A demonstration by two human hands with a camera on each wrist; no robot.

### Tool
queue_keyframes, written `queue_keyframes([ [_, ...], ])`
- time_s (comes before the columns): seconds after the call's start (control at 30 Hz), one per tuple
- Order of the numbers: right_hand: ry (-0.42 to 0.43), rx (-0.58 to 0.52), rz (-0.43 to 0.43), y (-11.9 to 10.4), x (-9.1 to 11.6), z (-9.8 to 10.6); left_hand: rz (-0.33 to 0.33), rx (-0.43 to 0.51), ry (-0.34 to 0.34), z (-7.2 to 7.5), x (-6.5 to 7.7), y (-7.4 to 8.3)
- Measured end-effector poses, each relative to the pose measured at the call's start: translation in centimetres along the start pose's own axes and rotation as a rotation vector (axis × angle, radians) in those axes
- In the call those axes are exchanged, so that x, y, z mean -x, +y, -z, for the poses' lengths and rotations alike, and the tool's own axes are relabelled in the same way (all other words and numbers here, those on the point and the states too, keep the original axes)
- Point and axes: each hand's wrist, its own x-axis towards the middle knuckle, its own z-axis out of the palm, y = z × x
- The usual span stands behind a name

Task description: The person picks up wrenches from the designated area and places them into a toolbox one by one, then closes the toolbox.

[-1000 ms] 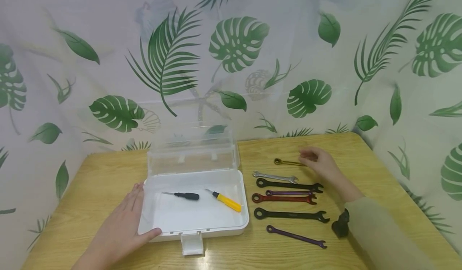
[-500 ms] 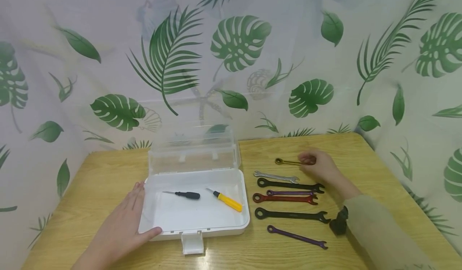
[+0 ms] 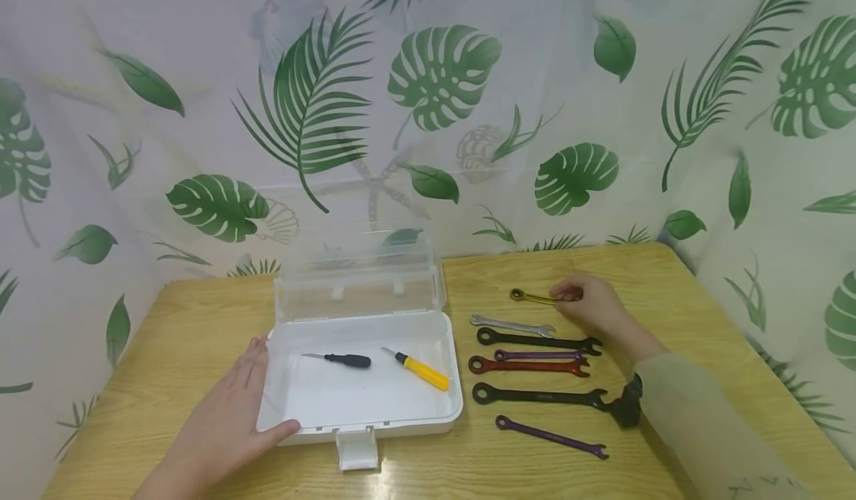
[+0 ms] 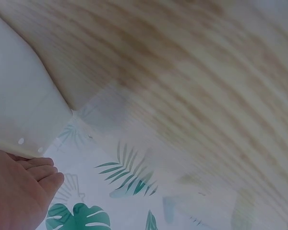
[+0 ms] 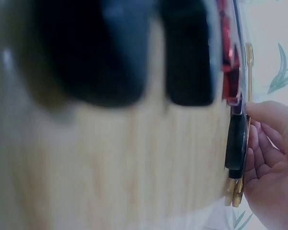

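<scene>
My right hand (image 3: 591,307) pinches a gold ratcheting combination wrench (image 3: 531,297) near its right end, at the back right of the table. In the right wrist view, my thumb and fingertips meet on the gold wrench (image 5: 250,72). With fingers fairly straight, my left hand (image 3: 217,422) rests along the left side of a white plastic toolbox (image 3: 334,407), its thumb on the front edge. Inside the box lie a small black-handled screwdriver (image 3: 348,360) and a yellow-handled tool (image 3: 424,373) with a thin pointed tip, possibly a knife.
The toolbox's clear lid (image 3: 361,292) leans back, raised. Right of the box lie a silver wrench (image 3: 511,326), black wrenches (image 3: 542,395), a red wrench (image 3: 528,366), a small purple wrench (image 3: 535,355) and a longer purple wrench (image 3: 551,437). A leaf-patterned cloth (image 3: 435,151) hangs behind.
My right fingers have closed onto the gold wrench, and it has risen slightly at the back right. The left hand and toolbox stay put.
</scene>
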Motion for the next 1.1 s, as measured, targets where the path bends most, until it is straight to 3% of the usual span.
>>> queue_keyframes([
  [0.73,-0.031,0.102,0.066,-0.5,-0.1,0.0,0.011,0.016,-0.007,0.2,-0.2,0.1],
  [1.1,-0.035,0.115,0.046,-1.9,0.4,-0.3,0.003,0.017,0.007,0.0,0.0,-0.1],
])
